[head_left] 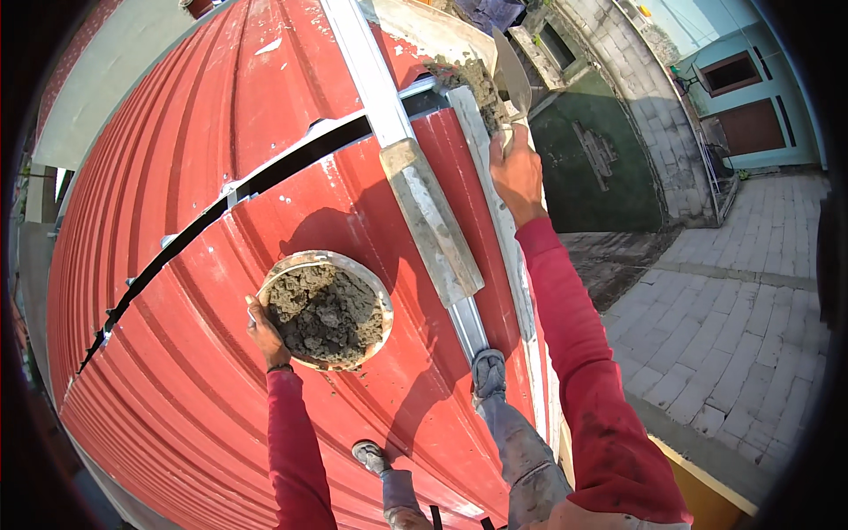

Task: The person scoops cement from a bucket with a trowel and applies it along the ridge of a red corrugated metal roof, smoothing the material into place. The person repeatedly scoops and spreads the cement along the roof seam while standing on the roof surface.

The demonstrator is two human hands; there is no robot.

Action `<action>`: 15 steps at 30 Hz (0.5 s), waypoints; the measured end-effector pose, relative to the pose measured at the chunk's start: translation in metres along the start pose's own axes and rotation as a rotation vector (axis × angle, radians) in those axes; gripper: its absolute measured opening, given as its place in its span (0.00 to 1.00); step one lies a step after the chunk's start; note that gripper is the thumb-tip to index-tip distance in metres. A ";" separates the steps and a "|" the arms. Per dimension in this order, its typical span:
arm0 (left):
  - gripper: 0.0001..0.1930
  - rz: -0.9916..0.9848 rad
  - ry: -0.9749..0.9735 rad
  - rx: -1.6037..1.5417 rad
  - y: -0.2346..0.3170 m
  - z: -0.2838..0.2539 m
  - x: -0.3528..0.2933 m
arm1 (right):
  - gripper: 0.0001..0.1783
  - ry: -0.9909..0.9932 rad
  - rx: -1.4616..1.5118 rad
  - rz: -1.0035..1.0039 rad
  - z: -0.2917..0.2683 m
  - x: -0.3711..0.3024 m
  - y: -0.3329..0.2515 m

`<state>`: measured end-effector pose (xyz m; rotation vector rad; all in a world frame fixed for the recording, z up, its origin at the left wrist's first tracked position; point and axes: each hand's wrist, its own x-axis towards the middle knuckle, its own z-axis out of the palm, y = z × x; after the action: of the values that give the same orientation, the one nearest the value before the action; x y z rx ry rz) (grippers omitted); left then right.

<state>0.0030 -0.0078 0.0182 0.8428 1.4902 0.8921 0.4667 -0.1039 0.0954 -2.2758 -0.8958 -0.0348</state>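
Observation:
My left hand point(263, 333) is closed on the rim of a round bucket point(385, 305) with wet grey mortar point(322, 314) in it. The bucket rests on a red ribbed metal roof point(300, 234). Stretched out to the far right edge of the roof, my right hand point(518, 177) is closed round the handle of a trowel point(512, 75), whose blade points away from me. Beside the blade, a rough heap of mortar point(477, 88) lies along the top of the wall edge point(495, 190). My fingers hide most of the trowel handle.
A mortar-stained wooden board point(433, 221) lies on a long metal channel point(367, 75) running away from me. A dark gap point(300, 159) splits the roof sheets. My shoes point(488, 373) stand on the roof. Beyond the right edge the drop leads to a paved yard point(724, 336).

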 end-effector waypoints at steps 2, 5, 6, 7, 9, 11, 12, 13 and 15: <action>0.30 0.043 0.035 0.009 -0.004 -0.025 0.011 | 0.16 -0.240 0.158 0.141 -0.038 -0.074 -0.039; 0.29 0.006 -0.001 -0.012 0.008 -0.009 0.000 | 0.14 -0.643 0.305 0.323 -0.113 -0.187 -0.079; 0.28 0.020 0.013 -0.048 0.007 -0.010 0.004 | 0.13 -0.762 0.311 0.341 -0.129 -0.222 -0.090; 0.28 0.027 -0.013 -0.028 0.000 -0.005 0.008 | 0.13 -0.849 0.344 0.392 -0.146 -0.242 -0.111; 0.24 0.018 0.027 0.002 -0.017 0.014 0.011 | 0.14 -0.925 0.242 0.331 -0.140 -0.270 -0.125; 0.23 0.098 0.050 -0.018 -0.015 0.015 0.005 | 0.18 -0.974 0.020 0.189 -0.090 -0.287 -0.125; 0.23 0.072 0.047 0.025 -0.013 0.003 0.007 | 0.19 -0.947 -0.059 0.120 -0.060 -0.296 -0.127; 0.24 0.040 0.040 0.064 -0.012 -0.006 0.008 | 0.20 -0.926 -0.072 0.096 -0.035 -0.305 -0.138; 0.24 0.068 0.027 -0.032 -0.007 -0.003 0.015 | 0.21 -0.865 -0.035 0.055 0.013 -0.309 -0.155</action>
<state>-0.0018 0.0019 0.0051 0.8655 1.4740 0.9786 0.1334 -0.1974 0.0962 -2.3384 -1.2403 1.0268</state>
